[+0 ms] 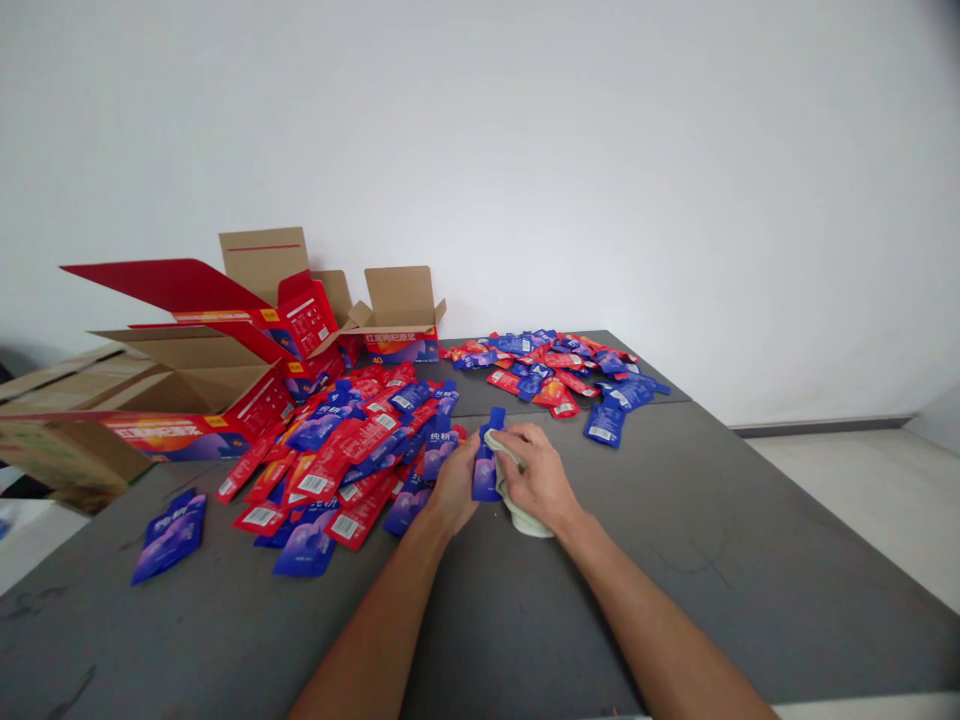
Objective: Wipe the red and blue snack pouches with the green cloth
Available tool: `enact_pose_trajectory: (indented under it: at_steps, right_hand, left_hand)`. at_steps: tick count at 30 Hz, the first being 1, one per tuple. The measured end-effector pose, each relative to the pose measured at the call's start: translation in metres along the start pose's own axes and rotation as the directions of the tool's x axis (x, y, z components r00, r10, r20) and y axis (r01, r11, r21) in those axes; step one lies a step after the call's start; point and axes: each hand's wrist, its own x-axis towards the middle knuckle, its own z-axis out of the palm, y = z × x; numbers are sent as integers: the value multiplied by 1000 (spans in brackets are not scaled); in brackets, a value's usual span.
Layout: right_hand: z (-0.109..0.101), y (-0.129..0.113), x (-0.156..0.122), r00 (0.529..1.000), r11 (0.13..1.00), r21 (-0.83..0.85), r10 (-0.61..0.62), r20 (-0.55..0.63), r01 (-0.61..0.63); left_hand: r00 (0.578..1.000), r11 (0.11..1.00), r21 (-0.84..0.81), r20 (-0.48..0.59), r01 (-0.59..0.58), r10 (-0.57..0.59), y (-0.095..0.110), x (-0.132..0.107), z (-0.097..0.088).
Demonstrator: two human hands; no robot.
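Observation:
My left hand (453, 488) grips a blue spouted pouch (487, 468) upright over the grey table (675, 560). My right hand (536, 478) is closed on a pale cloth (525, 520) and presses it against the pouch's side. A big heap of red and blue pouches (352, 450) lies just left of my hands. A second, smaller heap of pouches (562, 372) lies farther back on the right.
Open red and cardboard boxes (225, 350) stand at the table's back left. A lone blue pouch (171, 535) lies near the left edge. A white wall rises behind, and pale floor (862, 480) shows to the right.

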Motion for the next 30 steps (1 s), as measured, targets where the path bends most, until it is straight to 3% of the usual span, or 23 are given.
enact_pose_trajectory:
  at_steps: [5,7,11,14,17,20,24,27,30]
  right_hand:
    - [-1,-8,-3,962,995,-7,-90,256,95]
    - [-7,-8,-1,938,993,-67,-68,339,97]
    - [-21,-2,3,905,934,-358,138,403,17]
    - [-25,1,4,893,833,-552,275,356,-36]
    - [-20,-4,3,928,812,-580,263,264,-66]
    - [-7,-11,0,950,885,-464,172,261,-33]
    - [18,-19,-5,915,947,-322,125,384,6]
    - [36,-24,-8,874,957,-290,157,461,-18]
    - [48,-33,-9,831,949,-313,208,516,-43]
  left_hand:
    - [992,995,20,-72,-99,100,3,4,-5]
    - [981,984,89,-104,-154,163,3,5,-6]
    - [946,919,327,-156,-220,282,5,4,-7]
    - [928,823,523,-146,-221,343,8,2,-7]
    - [892,616,743,-59,-261,449,9,1,-8]
    - [842,305,916,60,-259,536,11,0,-9]
    - [832,-92,996,39,14,553,24,-4,-11]
    - [832,-276,937,-24,212,555,37,-11,-16]
    - [831,-432,862,22,266,556,47,-20,-27]
